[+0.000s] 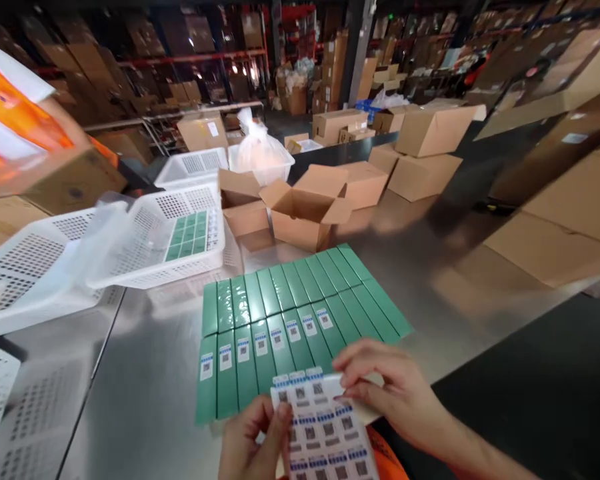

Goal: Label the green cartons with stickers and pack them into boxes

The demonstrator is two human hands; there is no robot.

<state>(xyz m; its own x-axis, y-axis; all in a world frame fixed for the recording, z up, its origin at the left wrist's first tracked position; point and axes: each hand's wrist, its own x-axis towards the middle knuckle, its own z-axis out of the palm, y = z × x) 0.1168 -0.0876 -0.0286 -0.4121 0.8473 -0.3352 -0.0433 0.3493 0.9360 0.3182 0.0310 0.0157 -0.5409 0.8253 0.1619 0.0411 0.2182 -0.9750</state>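
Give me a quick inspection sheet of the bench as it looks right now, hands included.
Surface: steel table, shiny, with box reflections.
Job's things: row of green boxes lying side by side; the seven on the left carry QR labels, the rest are bare. Label sheet held over the near edge.
Clutter: white perforated baskets, one holding more green boxes; open cardboard box; bagged white tub.
Grippers: left hand pinches the sheet's left edge; right hand has fingertips at its top right corner.
Cables: nothing seen.
Surroundings: warehouse shelving and stacked cartons; no other person seen.
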